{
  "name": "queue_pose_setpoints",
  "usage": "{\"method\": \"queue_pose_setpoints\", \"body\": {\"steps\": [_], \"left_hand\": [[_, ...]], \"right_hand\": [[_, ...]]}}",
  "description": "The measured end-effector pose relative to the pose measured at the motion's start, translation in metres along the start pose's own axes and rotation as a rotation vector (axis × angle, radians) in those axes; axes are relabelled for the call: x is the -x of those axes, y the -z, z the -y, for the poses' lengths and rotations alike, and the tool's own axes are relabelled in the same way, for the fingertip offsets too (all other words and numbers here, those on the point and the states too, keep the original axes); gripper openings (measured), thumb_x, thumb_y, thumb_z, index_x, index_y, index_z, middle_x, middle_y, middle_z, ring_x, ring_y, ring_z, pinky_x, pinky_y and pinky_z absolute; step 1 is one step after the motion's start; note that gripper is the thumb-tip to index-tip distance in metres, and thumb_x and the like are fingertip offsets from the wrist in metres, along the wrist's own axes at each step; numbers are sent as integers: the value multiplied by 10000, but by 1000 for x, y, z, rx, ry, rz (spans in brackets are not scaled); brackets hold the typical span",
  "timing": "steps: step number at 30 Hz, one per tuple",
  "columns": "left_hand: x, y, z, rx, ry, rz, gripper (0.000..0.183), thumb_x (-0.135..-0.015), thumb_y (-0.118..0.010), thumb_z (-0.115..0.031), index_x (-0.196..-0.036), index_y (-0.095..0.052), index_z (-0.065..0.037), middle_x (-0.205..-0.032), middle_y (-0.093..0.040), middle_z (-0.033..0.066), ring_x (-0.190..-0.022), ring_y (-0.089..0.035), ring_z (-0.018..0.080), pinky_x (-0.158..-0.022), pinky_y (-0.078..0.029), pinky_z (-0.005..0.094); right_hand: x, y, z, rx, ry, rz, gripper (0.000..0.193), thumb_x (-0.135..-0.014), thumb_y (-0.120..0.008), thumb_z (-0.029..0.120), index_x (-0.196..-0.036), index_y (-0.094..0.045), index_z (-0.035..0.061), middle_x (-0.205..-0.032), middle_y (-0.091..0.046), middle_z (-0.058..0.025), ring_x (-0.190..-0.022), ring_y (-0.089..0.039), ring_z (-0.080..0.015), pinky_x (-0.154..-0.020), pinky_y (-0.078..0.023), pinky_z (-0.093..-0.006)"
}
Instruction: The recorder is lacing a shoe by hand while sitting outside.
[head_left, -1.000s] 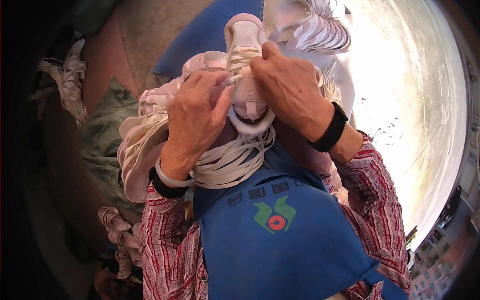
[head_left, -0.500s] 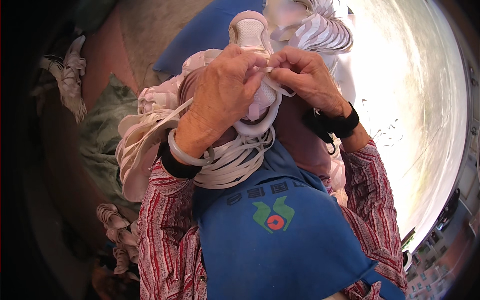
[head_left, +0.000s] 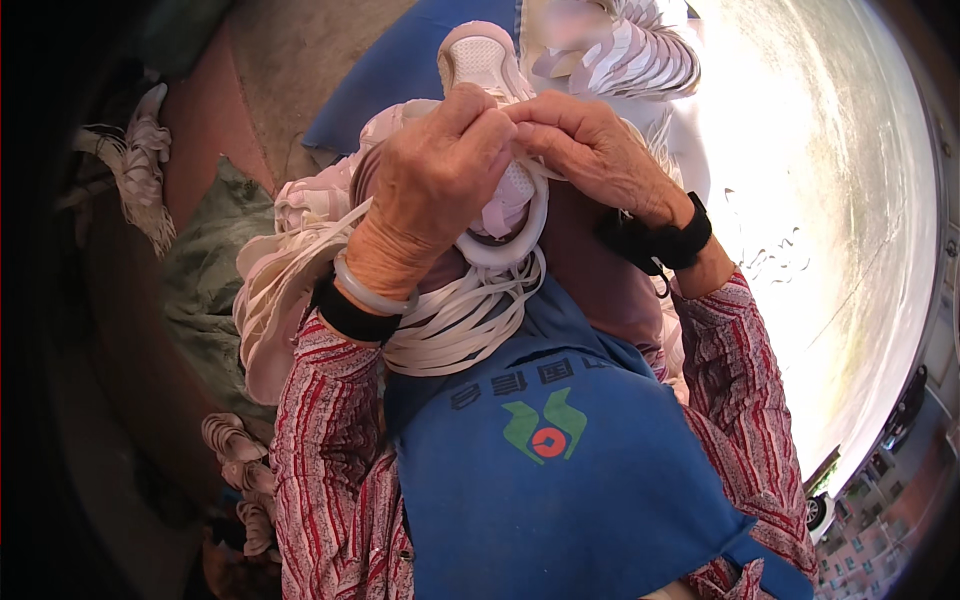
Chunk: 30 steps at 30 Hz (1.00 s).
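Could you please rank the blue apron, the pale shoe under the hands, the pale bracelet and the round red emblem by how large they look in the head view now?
1. Blue apron
2. Pale shoe, partly covered
3. Pale bracelet, by overall width
4. Round red emblem

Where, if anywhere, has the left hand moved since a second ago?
Yes: the left hand has moved right and up in the view, closer to the stack of pale pieces at upper right, which has barely shifted.
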<state>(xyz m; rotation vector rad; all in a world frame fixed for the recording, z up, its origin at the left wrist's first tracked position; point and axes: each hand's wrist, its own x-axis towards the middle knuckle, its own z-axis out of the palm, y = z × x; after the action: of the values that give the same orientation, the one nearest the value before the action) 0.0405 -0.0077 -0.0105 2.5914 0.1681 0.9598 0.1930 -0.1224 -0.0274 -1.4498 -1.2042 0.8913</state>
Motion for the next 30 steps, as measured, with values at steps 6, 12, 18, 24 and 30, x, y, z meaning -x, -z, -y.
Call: {"method": "queue_pose_setpoints", "body": {"steps": [6, 12, 18, 24, 30], "left_hand": [[5, 9, -5, 48, 150, 49, 120, -792, -693, -47, -876, -611, -24, -912, -604, 102, -719, -646, 287, -616, -525, 370], [29, 31, 0, 261, 758, 309, 130, -910, -627, -116, -931, -624, 12, -894, -648, 163, -820, -648, 342, -741, -497, 413], [32, 48, 3, 444, 868, 392, 153, -952, -615, -128, -991, -643, 18, -744, -612, 71, -645, -553, 102, -597, -455, 266], [37, 73, -5, 35, 562, 239, 52, -853, -622, -13, -829, -578, 1, -778, -590, 139, -686, -605, 313, -609, -469, 379], [67, 87, -4, -244, 513, 243, 60, -844, -623, -6, -849, -569, -29, -814, -575, 131, -731, -604, 333, -625, -471, 408]], "right_hand": [[-6, 18, 7, -72, -152, 168, 252, -949, -627, 241, -965, -699, 0, -727, -593, 30, -671, -514, -47, -589, -423, -223], [-8, 17, 1, -102, -226, 184, 246, -938, -635, 260, -888, -681, 25, -686, -532, 53, -618, -448, -16, -531, -346, -202], [-2, 14, 9, -142, -235, 148, 172, -938, -656, 190, -903, -667, 21, -737, -551, 48, -660, -477, -29, -581, -398, -218], [2, -11, 11, 510, 192, -82, 110, -853, -714, 111, -888, -687, 10, -750, -584, -59, -643, -586, -163, -581, -464, -295], [8, -19, 16, 509, 131, -192, 121, -860, -678, 129, -905, -666, 16, -775, -593, -136, -685, -621, -311, -635, -501, -383]]}}
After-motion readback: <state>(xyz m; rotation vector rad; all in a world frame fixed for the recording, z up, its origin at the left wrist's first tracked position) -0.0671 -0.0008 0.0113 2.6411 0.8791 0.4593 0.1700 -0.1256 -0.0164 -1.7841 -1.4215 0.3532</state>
